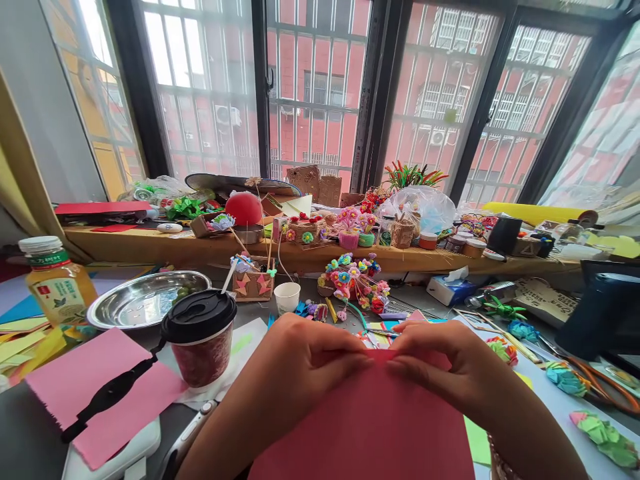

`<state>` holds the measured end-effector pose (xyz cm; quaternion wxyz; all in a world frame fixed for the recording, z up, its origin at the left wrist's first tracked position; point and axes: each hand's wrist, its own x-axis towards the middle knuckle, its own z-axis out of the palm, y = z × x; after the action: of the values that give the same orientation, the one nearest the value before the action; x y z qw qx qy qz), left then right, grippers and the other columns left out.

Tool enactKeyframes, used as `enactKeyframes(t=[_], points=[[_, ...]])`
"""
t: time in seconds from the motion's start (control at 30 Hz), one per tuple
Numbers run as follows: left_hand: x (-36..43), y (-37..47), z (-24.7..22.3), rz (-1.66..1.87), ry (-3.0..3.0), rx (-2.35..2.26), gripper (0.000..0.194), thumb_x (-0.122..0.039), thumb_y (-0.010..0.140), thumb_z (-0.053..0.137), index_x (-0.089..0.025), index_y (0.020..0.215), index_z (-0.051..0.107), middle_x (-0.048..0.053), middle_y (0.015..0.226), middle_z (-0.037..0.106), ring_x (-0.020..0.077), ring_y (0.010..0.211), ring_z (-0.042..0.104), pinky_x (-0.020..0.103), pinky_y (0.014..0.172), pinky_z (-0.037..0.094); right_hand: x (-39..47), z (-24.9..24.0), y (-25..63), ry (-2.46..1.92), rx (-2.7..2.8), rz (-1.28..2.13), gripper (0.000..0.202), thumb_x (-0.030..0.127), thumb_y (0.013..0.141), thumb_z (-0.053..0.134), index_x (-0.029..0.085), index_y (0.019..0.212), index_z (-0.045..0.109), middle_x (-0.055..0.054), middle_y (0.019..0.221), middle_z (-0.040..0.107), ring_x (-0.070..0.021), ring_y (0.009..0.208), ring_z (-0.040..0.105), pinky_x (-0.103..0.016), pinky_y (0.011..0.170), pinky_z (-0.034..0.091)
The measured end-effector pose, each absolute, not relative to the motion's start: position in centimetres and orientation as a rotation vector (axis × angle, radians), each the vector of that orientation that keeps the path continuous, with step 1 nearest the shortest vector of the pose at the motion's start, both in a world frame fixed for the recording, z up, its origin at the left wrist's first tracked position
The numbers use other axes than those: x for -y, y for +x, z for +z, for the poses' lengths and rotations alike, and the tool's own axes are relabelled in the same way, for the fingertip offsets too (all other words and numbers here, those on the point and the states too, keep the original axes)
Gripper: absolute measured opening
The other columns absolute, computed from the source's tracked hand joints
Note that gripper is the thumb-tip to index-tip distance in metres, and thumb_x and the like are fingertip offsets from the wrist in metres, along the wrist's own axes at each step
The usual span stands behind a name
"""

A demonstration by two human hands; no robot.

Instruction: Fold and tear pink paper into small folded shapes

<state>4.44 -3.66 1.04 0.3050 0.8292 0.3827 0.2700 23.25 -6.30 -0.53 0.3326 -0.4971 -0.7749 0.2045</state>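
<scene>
A sheet of red paper (pixel 365 427) hangs in front of me, held up by its top edge. My left hand (pixel 310 373) pinches that edge between thumb and fingers. Close beside it, my right hand (pixel 440 373) pinches the same edge, the two thumbs a short gap apart. The sheet's lower part runs out of the picture. Behind my hands lie scissors (pixel 381 331), partly hidden, and a bunch of colourful flowers (pixel 353 277).
At left stand a lidded coffee cup (pixel 203 357), a steel tray (pixel 145 297), a drink bottle (pixel 56 283) and pink paper (pixel 107 393). Folded paper pieces (pixel 567 379) lie at right near orange-handled scissors (pixel 607 383). Crafts crowd the window ledge (pixel 310 255).
</scene>
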Motion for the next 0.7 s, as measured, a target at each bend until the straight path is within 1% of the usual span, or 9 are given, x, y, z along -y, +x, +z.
enactKeyframes(t=[0.1,0.23,0.33,0.43,0.53,0.7], points=[[3.6,4.3,0.7,0.682,2.216,-1.025,0.018,-0.022,0.076,0.053,-0.019,0.076,0.070,-0.002,0.072,0.070,0.0129,0.067,0.062,0.017,0.061,0.042,6.1,-0.5,23.3,-1.302,2.041,0.508,0.015,0.028,0.077,0.057,0.018,0.069,0.065,0.001,0.064,0.062,-0.0116,0.060,0.053,-0.020,0.054,0.040],[3.2,4.4,0.3,0.632,2.315,-0.990,0.019,-0.021,0.078,0.049,-0.021,0.079,0.068,-0.003,0.074,0.069,0.0117,0.068,0.061,0.017,0.063,0.040,6.0,-0.5,23.2,-1.303,2.055,0.409,0.017,0.026,0.079,0.054,0.019,0.070,0.065,0.002,0.063,0.063,-0.0119,0.062,0.054,-0.020,0.056,0.040],[2.9,4.5,0.1,0.637,2.366,-0.971,0.018,-0.020,0.078,0.049,-0.023,0.082,0.067,-0.004,0.080,0.069,0.0114,0.074,0.060,0.017,0.067,0.039,6.1,-0.6,23.1,-1.323,2.069,0.341,0.018,0.026,0.081,0.051,0.019,0.071,0.065,0.001,0.065,0.064,-0.0134,0.064,0.055,-0.024,0.065,0.041],[2.8,4.5,0.0,0.652,2.411,-0.976,0.017,-0.018,0.078,0.050,-0.024,0.081,0.066,-0.005,0.079,0.069,0.0108,0.075,0.060,0.017,0.067,0.037,6.1,-0.8,23.0,-1.331,2.077,0.317,0.018,0.025,0.082,0.051,0.020,0.071,0.065,0.001,0.066,0.064,-0.0139,0.063,0.054,-0.029,0.077,0.040],[3.1,4.3,-0.2,0.663,2.452,-0.974,0.015,-0.018,0.077,0.052,-0.024,0.079,0.066,-0.006,0.075,0.068,0.0097,0.070,0.059,0.017,0.064,0.036,6.2,-0.8,23.1,-1.312,2.102,0.302,0.017,0.024,0.081,0.051,0.020,0.070,0.064,0.001,0.065,0.064,-0.0143,0.064,0.054,-0.031,0.082,0.039],[3.9,4.1,0.4,0.632,2.394,-0.969,0.014,-0.023,0.077,0.053,-0.022,0.075,0.067,-0.005,0.069,0.067,0.0093,0.064,0.058,0.017,0.061,0.037,6.8,-0.6,23.3,-1.238,2.117,0.348,0.016,0.025,0.080,0.053,0.020,0.069,0.062,0.003,0.060,0.061,-0.0124,0.060,0.053,-0.033,0.088,0.036]])
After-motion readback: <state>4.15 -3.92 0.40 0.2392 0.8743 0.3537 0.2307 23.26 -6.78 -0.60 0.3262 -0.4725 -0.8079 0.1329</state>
